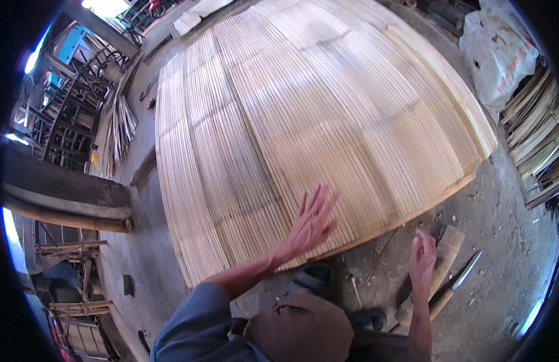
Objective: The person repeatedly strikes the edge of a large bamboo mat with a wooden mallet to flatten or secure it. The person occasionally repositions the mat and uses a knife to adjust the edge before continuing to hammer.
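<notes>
A large mat of pale bamboo slats (303, 120) lies on the concrete floor in front of me. My left hand (309, 222) rests flat on its near edge, fingers spread, holding nothing. My right hand (422, 256) hangs over the floor to the right of the mat, fingers loosely curled, just above a short bamboo piece (446, 253). I cannot tell whether it touches that piece. A long knife (457, 279) with a metal blade lies on the floor beside the bamboo piece, right of my right hand.
A white sack (499, 51) and stacked bamboo strips (539, 127) stand at the right. At the left are a thick bamboo pole (68, 220), bundled slats (120, 130) and bamboo furniture frames (74, 90). My dark shoes (315, 279) stand at the mat's near edge.
</notes>
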The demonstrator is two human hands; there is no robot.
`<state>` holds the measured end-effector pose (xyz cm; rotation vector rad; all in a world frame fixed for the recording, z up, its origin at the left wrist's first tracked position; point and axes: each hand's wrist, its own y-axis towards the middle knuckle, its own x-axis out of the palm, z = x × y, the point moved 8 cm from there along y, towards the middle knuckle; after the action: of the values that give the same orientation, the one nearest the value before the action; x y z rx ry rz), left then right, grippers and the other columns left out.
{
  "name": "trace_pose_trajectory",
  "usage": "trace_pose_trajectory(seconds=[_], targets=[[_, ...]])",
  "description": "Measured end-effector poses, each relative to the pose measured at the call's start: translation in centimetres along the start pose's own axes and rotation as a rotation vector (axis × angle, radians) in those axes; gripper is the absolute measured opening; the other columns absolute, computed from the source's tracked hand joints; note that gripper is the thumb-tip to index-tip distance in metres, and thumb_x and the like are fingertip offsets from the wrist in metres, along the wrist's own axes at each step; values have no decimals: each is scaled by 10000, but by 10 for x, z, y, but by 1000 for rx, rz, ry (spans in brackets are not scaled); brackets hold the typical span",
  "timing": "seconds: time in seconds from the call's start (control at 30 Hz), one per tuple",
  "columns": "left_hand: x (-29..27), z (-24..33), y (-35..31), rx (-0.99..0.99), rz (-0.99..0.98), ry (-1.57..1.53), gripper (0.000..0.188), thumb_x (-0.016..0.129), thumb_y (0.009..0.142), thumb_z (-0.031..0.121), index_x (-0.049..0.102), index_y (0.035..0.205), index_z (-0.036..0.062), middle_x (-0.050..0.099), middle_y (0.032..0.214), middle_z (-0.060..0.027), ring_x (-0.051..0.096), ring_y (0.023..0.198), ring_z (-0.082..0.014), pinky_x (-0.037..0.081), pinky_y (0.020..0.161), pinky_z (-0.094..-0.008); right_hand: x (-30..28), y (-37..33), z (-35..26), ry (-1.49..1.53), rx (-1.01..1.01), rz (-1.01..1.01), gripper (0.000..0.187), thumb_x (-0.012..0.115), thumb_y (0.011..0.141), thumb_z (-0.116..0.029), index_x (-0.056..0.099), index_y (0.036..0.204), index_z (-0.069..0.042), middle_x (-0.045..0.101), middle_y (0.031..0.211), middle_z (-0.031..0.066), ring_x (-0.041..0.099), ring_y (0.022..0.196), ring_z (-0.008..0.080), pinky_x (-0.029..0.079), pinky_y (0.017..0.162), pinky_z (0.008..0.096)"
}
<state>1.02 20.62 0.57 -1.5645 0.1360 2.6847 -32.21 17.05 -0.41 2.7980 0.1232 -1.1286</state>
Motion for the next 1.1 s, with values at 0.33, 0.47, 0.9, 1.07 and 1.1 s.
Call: trace_pose_trajectory(seconds=[0.33, 0.47, 0.9, 1.07, 1.1], targets=[[52, -23, 1, -8, 62, 226, 688, 587, 945, 457, 398, 1537, 162, 288, 1619, -172, 229, 1505, -394, 167, 1213, -584, 117, -55, -54, 95, -44, -79, 282, 577, 1002, -150, 634, 1224, 13, 619, 1226, 217, 617, 1146, 367, 493, 988, 415], [52, -18, 3, 9, 59, 208, 679, 585, 946, 451, 409, 1532, 156, 293, 1618, -170, 234, 1506, -388, 162, 1217, -574, 142, -99, -51, 113, -28, -208, 302, 594, 984, -181, 628, 1222, 1, 592, 1233, 225, 596, 1128, 401, 486, 994, 445], [65, -12, 4, 25, 9, 284, 671, 596, 955, 384, 401, 1538, 115, 279, 1620, -213, 248, 1490, -433, 180, 1202, -603, 141, -120, -23, 198, 118, -125, 181, 598, 984, -160, 676, 1110, -57, 684, 952, 171, 677, 848, 361, 548, 733, 441], [62, -18, 0, 43, 26, 281, 684, 609, 947, 376, 398, 1542, 112, 270, 1621, -228, 236, 1492, -448, 171, 1199, -612, 115, -110, -5, 215, 170, 25, 174, 608, 979, -163, 669, 1114, -71, 687, 924, 184, 681, 822, 386, 549, 713, 473], [63, -21, 0, 43, 23, 288, 687, 611, 945, 374, 397, 1542, 113, 267, 1623, -227, 232, 1495, -446, 169, 1199, -612, 110, -109, -1, 193, 207, 38, 166, 611, 977, -156, 665, 1109, -73, 687, 916, 181, 680, 805, 383, 547, 691, 468]])
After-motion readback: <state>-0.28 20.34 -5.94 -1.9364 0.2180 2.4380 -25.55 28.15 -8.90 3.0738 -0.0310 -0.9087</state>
